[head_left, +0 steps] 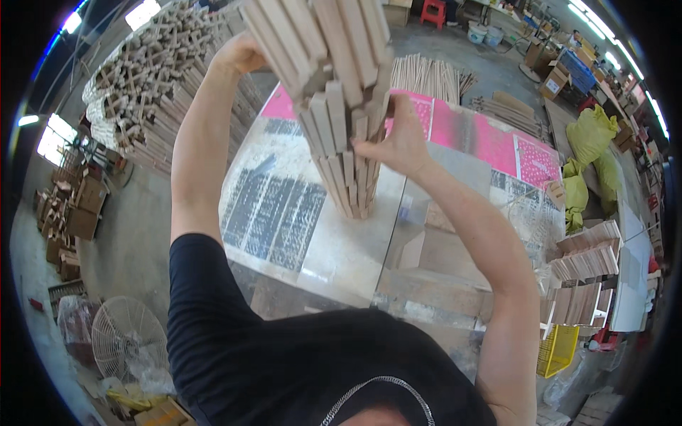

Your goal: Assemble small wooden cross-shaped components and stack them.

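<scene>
A tall bundle of wooden slats (328, 117) stands upright on the worktable (355, 259), its lower end on a pale bare panel and its top running out of view. High on its left side my left hand (240, 54) grips it, the fingers partly hidden behind the wood. Lower down, my right hand (401, 138) clasps the right side, with the thumb across the front slats and the other fingers behind. The slats are pale brown, of uneven lengths, with a stepped gap partway up.
A large pile of wooden pieces (153, 82) rises at the far left. Thin wooden sticks (428, 78) lie beyond the table. To the right are yellow-green sacks (591, 135), stacked boards (586, 259) and a yellow crate (558, 351). A fan (128, 337) stands at the near left.
</scene>
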The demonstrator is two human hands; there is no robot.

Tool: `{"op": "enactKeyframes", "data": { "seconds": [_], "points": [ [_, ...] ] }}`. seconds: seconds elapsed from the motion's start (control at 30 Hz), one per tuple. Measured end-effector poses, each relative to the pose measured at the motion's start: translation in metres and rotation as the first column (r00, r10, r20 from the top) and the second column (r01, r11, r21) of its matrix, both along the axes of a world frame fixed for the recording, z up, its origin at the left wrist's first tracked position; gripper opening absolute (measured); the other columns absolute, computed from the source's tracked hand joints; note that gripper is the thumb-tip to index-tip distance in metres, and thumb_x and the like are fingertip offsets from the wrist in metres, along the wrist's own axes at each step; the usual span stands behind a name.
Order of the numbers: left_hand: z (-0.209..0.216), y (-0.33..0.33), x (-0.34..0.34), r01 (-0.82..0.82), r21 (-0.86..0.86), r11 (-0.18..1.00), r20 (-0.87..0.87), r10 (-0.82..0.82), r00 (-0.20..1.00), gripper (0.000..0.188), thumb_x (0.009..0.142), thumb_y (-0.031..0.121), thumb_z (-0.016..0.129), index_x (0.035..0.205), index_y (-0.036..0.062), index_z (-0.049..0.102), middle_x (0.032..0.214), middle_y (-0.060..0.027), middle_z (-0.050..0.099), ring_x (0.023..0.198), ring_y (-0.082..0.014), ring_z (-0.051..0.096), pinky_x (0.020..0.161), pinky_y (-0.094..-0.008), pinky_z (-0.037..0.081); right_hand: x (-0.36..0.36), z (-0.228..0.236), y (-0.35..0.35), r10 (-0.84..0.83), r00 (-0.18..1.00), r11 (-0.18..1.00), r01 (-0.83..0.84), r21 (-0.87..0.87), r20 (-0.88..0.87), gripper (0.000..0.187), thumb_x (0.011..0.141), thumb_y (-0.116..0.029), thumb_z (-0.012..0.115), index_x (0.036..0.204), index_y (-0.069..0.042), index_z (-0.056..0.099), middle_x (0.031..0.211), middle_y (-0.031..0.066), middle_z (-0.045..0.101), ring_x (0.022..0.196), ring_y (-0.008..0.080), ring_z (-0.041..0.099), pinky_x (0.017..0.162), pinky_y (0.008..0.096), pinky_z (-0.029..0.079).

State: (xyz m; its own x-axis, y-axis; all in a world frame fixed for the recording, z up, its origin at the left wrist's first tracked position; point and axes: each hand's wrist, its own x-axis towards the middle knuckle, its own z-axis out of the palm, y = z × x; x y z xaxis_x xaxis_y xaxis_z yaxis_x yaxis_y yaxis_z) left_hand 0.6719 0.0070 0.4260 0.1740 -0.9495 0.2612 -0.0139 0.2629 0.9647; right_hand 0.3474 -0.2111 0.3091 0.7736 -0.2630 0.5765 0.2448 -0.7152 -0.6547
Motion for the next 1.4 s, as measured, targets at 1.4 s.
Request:
{"op": "enactKeyframes", "data": {
  "seconds": [1.4],
  "points": [
    [0.016, -0.005, -0.064, -0.282, 0.107, 0.953, 0.146, 0.266, 0.953, 0.046, 0.084, 0.013, 0.067, 0.128, 0.0027, 0.063, 0.117, -0.0104, 0.070, 0.104, -0.0226, 0.069, 0.093, -0.0431, 0.054, -0.005, 0.009, 0.002, 0.013, 0.999, 0.995, -0.009, -0.104, 0.044, 0.080, 0.063, -0.036, 0.087, 0.117, 0.010, 0.050, 0.110, 0.0231, 0.055, 0.104, 0.0333, 0.058, 0.091, 0.0417, 0.050]
  ]
}}
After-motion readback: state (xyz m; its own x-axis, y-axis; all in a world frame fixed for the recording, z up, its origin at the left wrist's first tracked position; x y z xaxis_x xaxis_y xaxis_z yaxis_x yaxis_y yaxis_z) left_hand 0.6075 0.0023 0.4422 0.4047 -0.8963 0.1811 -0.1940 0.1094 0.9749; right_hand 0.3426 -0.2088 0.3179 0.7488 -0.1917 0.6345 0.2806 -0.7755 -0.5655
